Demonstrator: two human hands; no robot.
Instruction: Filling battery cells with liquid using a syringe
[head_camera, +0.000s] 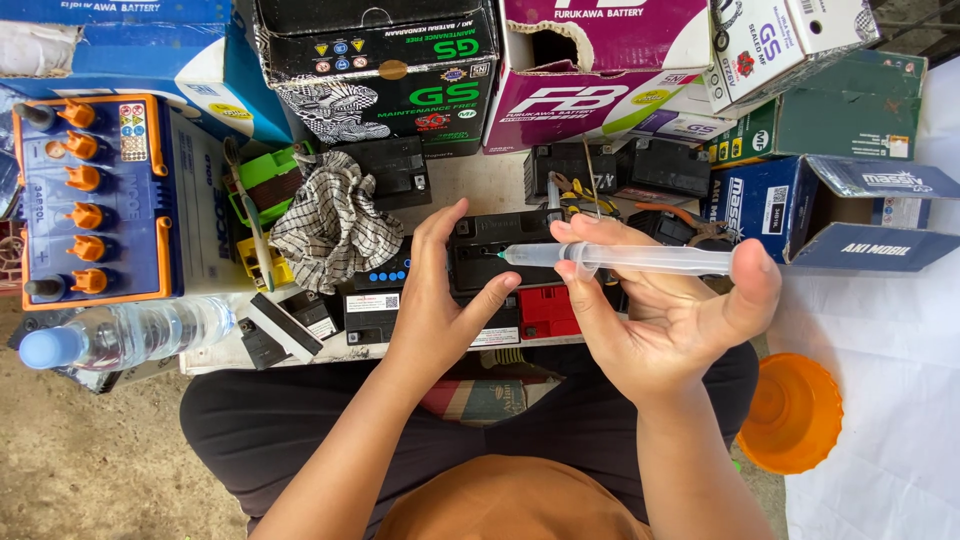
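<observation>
Two hands busy: right hand (670, 320) grips syringe (630, 259), left hand (435, 295) open on black battery (495, 250); rag (330, 225), bottle (125, 335), boxes (600, 70) crowd around

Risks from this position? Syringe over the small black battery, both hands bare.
1. The right hand holds the syringe with its thumb at the plunger end; an early press may squirt liquid short of the black battery.
2. The left hand rests on the battery, bare, close to the tip: drips could land on its fingers.
3. The checked cloth lies beside it and might soak up spills.
</observation>
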